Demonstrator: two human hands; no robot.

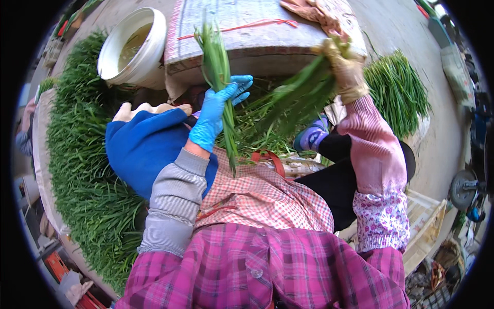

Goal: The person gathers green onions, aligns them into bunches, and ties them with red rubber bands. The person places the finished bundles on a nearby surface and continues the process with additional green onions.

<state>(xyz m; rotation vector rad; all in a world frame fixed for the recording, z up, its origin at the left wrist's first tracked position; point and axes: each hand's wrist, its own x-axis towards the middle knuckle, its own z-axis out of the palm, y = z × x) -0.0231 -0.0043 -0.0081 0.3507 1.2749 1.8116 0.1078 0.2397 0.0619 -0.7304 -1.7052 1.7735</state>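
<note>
My left hand (212,119), in a blue glove, holds a slim bunch of green chives (217,64) upright. Some fingers stick out past the stalks, and the bunch's lower leaves hang over my lap. Raised at the right, my right hand (346,72) wears a pale yellowish glove and grips a second bunch of chives (301,90). Its leaves trail down to the left, smeared by motion. Loose green leaves (252,131) lie below, between the two hands.
A cloth-covered block (231,44) stands ahead with a red string (252,24) and a brownish cloth (316,14) on it. Left are a white bucket (149,56) of murky water and a long chive pile (77,139). Another chive heap (396,90) and a pale crate (422,226) are right.
</note>
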